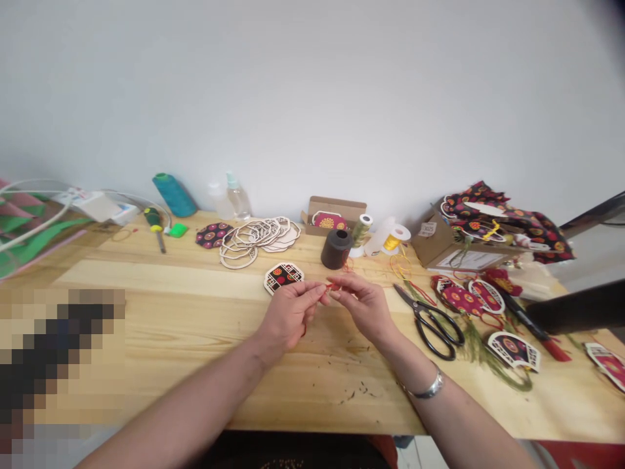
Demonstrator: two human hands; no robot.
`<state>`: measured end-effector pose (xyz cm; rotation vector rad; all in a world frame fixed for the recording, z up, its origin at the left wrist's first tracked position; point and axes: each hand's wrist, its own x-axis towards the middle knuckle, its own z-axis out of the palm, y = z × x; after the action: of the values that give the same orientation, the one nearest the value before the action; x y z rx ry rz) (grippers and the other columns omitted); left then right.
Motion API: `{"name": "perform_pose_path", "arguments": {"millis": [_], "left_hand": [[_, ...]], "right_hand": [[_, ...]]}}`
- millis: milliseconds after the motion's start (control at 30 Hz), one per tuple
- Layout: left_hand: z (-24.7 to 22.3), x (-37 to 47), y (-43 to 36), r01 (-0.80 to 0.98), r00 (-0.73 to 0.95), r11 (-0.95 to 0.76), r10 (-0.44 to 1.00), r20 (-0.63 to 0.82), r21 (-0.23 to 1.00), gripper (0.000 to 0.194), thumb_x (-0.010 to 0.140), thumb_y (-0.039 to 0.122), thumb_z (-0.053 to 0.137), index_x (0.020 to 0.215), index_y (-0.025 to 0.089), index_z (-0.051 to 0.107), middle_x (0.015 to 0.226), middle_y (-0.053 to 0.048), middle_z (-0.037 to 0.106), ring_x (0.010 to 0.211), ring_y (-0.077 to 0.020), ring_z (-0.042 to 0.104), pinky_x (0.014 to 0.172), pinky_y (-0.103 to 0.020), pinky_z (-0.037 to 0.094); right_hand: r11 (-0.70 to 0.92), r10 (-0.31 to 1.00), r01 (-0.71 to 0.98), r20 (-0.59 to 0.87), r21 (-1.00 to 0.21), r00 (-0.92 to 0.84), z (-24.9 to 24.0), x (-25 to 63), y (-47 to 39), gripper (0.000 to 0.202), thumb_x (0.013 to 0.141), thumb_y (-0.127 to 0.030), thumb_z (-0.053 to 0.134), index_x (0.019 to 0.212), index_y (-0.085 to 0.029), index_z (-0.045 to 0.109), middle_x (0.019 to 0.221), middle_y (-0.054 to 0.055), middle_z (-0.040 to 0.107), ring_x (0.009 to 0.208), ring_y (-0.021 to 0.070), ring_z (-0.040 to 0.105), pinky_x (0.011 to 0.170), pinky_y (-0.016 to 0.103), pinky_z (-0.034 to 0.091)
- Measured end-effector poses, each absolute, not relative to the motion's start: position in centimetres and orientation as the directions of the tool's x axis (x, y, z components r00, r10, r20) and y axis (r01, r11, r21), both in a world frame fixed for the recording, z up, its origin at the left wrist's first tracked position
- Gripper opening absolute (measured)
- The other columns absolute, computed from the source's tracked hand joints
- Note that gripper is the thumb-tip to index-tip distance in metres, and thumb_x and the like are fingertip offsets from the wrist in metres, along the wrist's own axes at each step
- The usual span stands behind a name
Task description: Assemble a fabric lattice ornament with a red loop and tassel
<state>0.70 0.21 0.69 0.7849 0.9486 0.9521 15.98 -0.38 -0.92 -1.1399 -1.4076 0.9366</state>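
My left hand (293, 309) and my right hand (361, 303) meet over the middle of the wooden table, fingertips pinched together. Between them runs a short bit of red cord (332, 286), gripped by both; its ends are mostly hidden by my fingers. Just behind my left hand lies a cream-framed ornament (283, 277) with black, red and patterned fabric, partly covered by that hand. A dark cone spool (336, 249) stands beyond my fingertips. Black-handled scissors (434, 326) rest to the right of my right wrist.
Cut-out frames (258, 238) lie in a pile at the back. Behind are a teal thread cone (174, 194), a spray bottle (237, 197) and a yellow cord spool (395, 238). At right, a cardboard box (439, 244) holds patterned fabric; finished ornaments (513, 350) lie before it.
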Motion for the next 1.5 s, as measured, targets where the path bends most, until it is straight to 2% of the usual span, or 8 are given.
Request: {"name": "perform_pose_path", "arguments": {"millis": [100, 267, 433, 533, 767, 1067, 1333, 1500], "left_hand": [[0.67, 0.74, 0.04, -0.292, 0.296, 0.392, 0.905, -0.307, 0.873, 0.033, 0.058, 0.043, 0.079, 0.057, 0.013, 0.064, 0.037, 0.008, 0.037, 0.036, -0.002, 0.022, 0.035, -0.018, 0.01], [0.62, 0.76, 0.03, -0.27, 0.284, 0.361, 0.916, -0.284, 0.893, 0.028, 0.06, 0.038, 0.079, 0.065, 0.012, 0.069, 0.05, 0.002, 0.057, 0.037, -0.0023, 0.029, 0.036, -0.019, 0.014], [0.83, 0.79, -0.04, -0.244, 0.305, 0.389, 0.9, -0.311, 0.888, 0.027, 0.059, 0.037, 0.079, 0.06, 0.012, 0.068, 0.042, 0.004, 0.049, 0.036, -0.0023, 0.025, 0.037, -0.02, 0.012], [0.88, 0.76, -0.16, -0.237, 0.328, 0.394, 0.893, -0.308, 0.888, 0.027, 0.059, 0.037, 0.079, 0.063, 0.012, 0.07, 0.044, 0.003, 0.051, 0.037, -0.0019, 0.024, 0.037, -0.02, 0.011], [0.57, 0.67, -0.05, -0.205, 0.348, 0.34, 0.902, -0.257, 0.918, 0.026, 0.063, 0.035, 0.076, 0.078, 0.014, 0.075, 0.061, -0.003, 0.066, 0.039, -0.002, 0.028, 0.038, -0.021, 0.013], [0.41, 0.76, -0.12, -0.161, 0.304, 0.302, 0.921, -0.244, 0.94, 0.024, 0.064, 0.035, 0.075, 0.071, 0.013, 0.073, 0.059, -0.003, 0.066, 0.039, -0.0023, 0.028, 0.038, -0.021, 0.015], [0.43, 0.7, -0.12, -0.228, 0.372, 0.452, 0.859, -0.352, 0.862, 0.025, 0.062, 0.034, 0.078, 0.07, 0.012, 0.07, 0.059, -0.002, 0.063, 0.038, -0.0003, 0.027, 0.038, -0.018, 0.013], [0.41, 0.68, -0.09, -0.279, 0.397, 0.462, 0.854, -0.337, 0.842, 0.024, 0.062, 0.032, 0.078, 0.073, 0.011, 0.071, 0.06, -0.003, 0.064, 0.039, 0.0, 0.028, 0.039, -0.018, 0.013]], "right_hand": [[0.234, 0.97, 0.107, 0.24, -0.966, 0.041, -0.99, 15.73, -0.61, 0.006, 0.071, -0.024, 0.072, 0.076, -0.025, 0.075, 0.076, 0.003, 0.071, 0.074, 0.0172, 0.061, 0.072, 0.033, 0.048], [0.285, 0.953, 0.095, 0.293, -0.954, 0.081, -0.94, 15.65, -0.59, 0.004, 0.07, -0.023, 0.072, 0.068, -0.026, 0.073, 0.069, 0.001, 0.071, 0.07, 0.0169, 0.061, 0.073, 0.034, 0.047], [0.342, 0.928, 0.234, 0.366, -0.91, 0.07, -0.45, 15.72, -0.79, 0.009, 0.074, -0.023, 0.068, 0.065, -0.023, 0.069, 0.068, 0.001, 0.069, 0.068, 0.0159, 0.059, 0.073, 0.033, 0.046], [0.314, 0.936, 0.283, 0.345, -0.906, 0.065, -0.22, 15.78, -0.87, 0.01, 0.075, -0.024, 0.065, 0.065, -0.022, 0.066, 0.067, 0.0, 0.067, 0.066, 0.0151, 0.058, 0.07, 0.032, 0.046], [0.198, 0.977, 0.253, 0.21, -0.947, 0.023, -0.31, 15.99, -0.73, 0.013, 0.075, -0.029, 0.061, 0.067, -0.02, 0.062, 0.066, 0.0, 0.064, 0.066, 0.015, 0.057, 0.067, 0.029, 0.045], [0.182, 0.981, 0.237, 0.193, -0.954, 0.02, -0.33, 15.96, -0.78, 0.012, 0.075, -0.03, 0.061, 0.068, -0.02, 0.062, 0.066, 0.0, 0.063, 0.066, 0.0153, 0.056, 0.067, 0.03, 0.045], [0.188, 0.981, 0.236, 0.195, -0.953, 0.007, -0.3, 16.14, -0.78, 0.012, 0.076, -0.03, 0.061, 0.068, -0.02, 0.061, 0.066, 0.0, 0.063, 0.066, 0.0151, 0.057, 0.068, 0.03, 0.045], [0.162, 0.986, 0.176, 0.168, -0.971, 0.018, -0.41, 16.06, -0.89, 0.013, 0.076, -0.03, 0.063, 0.068, -0.02, 0.062, 0.065, -0.001, 0.062, 0.065, 0.0144, 0.056, 0.068, 0.03, 0.045]]}}
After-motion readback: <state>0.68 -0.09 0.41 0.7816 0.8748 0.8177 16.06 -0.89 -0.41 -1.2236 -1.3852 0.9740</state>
